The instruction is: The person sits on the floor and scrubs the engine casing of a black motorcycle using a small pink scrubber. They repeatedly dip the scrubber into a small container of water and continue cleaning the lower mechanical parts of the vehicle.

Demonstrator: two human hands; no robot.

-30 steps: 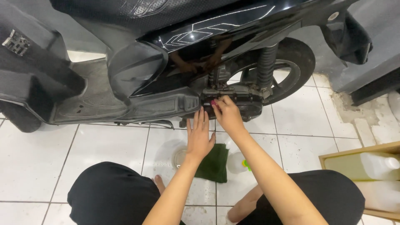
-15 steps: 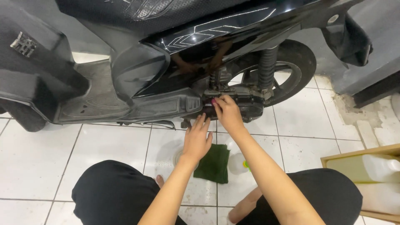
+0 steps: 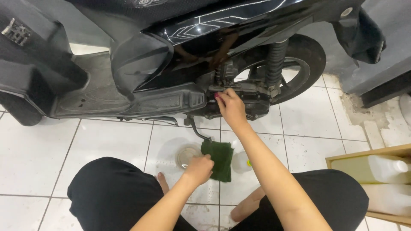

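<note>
I crouch in front of a black scooter (image 3: 141,72) standing on white tiles. My right hand (image 3: 230,106) rests on its grey engine casing (image 3: 252,96), fingertips pressed at the casing's top edge near the rear wheel (image 3: 299,68). My left hand (image 3: 198,168) is low by the floor, fingers closed on the edge of a dark green cloth (image 3: 220,159) lying on the tiles. A round clear lid or dish (image 3: 186,155) sits just left of the cloth. A small clear bottle with a yellow-green cap (image 3: 242,162) lies to the cloth's right.
The side stand (image 3: 198,130) reaches down to the floor above the cloth. A wooden box (image 3: 342,159) at the right holds white plastic jugs (image 3: 387,166). My knees in black fabric (image 3: 107,192) frame the bottom. Broken tile edge (image 3: 364,115) lies by the grey wall.
My left hand has dropped from the scooter's underside down to the floor and taken hold of the green cloth. My right hand stays on the engine casing.
</note>
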